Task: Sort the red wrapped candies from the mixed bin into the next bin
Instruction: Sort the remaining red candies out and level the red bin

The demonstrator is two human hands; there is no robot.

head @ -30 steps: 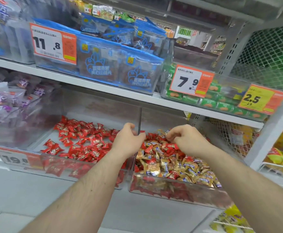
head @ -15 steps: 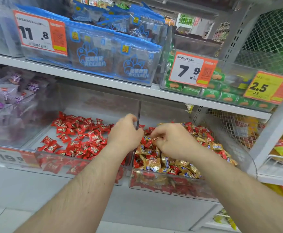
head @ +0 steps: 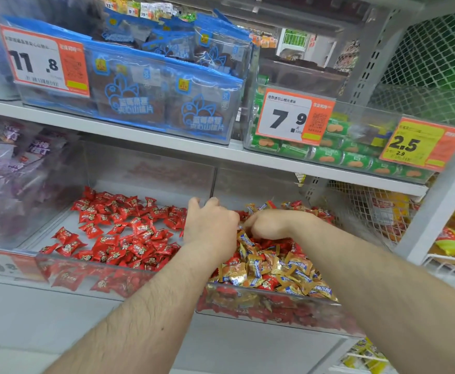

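Red wrapped candies (head: 270, 283) lie scattered among gold wrapped candies (head: 258, 268) in the mixed bin (head: 280, 317), their twisted ends and long axes pointing every way, so no single approach direction suits all pieces. Right hand (head: 268, 224) sits knuckles-up on the pile with fingers curled under, apparently to dig out a red piece, though what it pinches, if anything, cannot be told; left hand (head: 211, 225) hovers at the divider with fingers loosely bent and hidden tips, grip also undetermined, probably placed to pass pieces across. Next bin (head: 67, 273), just beside on the left, holds only red pieces.
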